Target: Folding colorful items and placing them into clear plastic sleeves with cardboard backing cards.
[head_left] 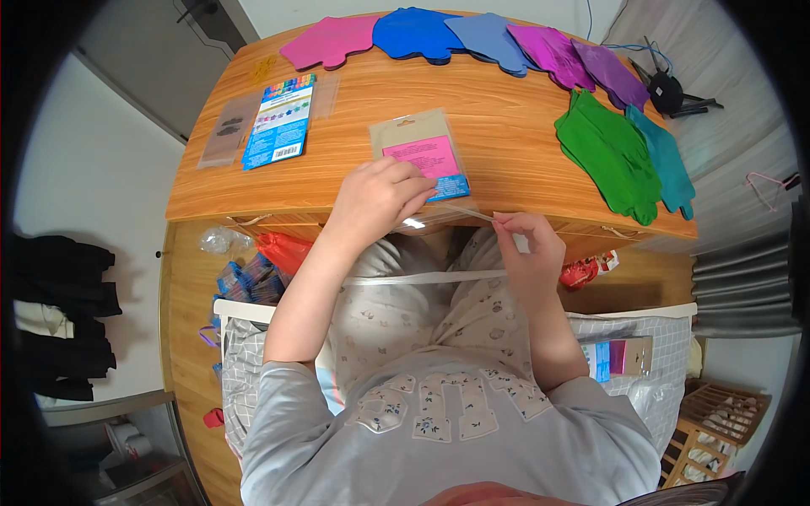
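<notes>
A clear plastic bag (377,135) holding a card package with a pink panel (443,150) and a blue lower band lies at the desk's near edge. Its transparent flap hangs over that edge. My left hand (380,192) rests palm down on the bag's lower left, fingers spread a little and bent, pressing on it. To the right, my right hand (533,243) pinches the end of a thin whitish strip (470,212) between thumb and forefinger. The strip runs taut from the bag's flap; how it joins the flap is too small to tell.
Along the wooden desk's (337,190) back and right lie stacked shiny foil shapes in pink (329,40), blue (422,34), purple (548,52), green (609,152) and teal (662,160). A blue printed card (281,122) lies at left. Another package (623,358) rests on the seat.
</notes>
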`<state>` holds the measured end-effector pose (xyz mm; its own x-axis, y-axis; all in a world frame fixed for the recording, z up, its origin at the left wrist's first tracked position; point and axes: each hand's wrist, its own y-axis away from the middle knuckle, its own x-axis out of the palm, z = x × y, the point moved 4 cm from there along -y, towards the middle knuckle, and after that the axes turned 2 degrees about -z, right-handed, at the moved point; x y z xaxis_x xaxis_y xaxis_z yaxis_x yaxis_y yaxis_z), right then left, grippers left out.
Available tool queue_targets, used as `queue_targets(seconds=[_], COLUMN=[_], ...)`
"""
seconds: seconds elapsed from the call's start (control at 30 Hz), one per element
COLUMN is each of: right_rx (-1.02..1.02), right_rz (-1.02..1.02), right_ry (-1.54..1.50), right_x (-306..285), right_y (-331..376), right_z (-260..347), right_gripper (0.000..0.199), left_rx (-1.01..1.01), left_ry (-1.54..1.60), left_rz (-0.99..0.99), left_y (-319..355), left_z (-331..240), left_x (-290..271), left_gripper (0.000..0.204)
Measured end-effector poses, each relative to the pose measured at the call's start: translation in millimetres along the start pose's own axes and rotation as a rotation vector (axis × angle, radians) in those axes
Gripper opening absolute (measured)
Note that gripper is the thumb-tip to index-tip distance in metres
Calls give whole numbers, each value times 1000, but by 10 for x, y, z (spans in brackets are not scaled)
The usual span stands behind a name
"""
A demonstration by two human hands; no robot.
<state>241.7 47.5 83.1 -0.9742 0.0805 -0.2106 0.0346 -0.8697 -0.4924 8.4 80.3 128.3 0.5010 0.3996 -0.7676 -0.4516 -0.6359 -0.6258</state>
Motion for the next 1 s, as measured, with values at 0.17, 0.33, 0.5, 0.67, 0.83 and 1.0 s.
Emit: queue_targets(seconds=[0.17,0.33,0.5,0.67,0.83,1.0], right_rx=[6,41,-21,-196,-27,-11], right_rz=[-57,-137,-108,-118,-104,-7], right_ry=[-86,-268,-48,237,372,267], right_x=[-28,-111,-123,-39,52,36], right_y=[35,71,46,-30,-156,-195], right_z=[-4,-48,-28,159,203,69], right_gripper=[17,20,20,19,13,15], left_rx=[-55,-102,-123,-153,-204,-315], left_ry=[28,48,59,70,62,89], left_rz=[-28,-55,-84,-110,-67,10], left_y=[-32,-60,-69,-73,-63,-238], left_z=[-109,-138,-178,-321,-445,-320], left_x=[5,-10,18,98,202,212], left_gripper=[11,9,9,9,22,66])
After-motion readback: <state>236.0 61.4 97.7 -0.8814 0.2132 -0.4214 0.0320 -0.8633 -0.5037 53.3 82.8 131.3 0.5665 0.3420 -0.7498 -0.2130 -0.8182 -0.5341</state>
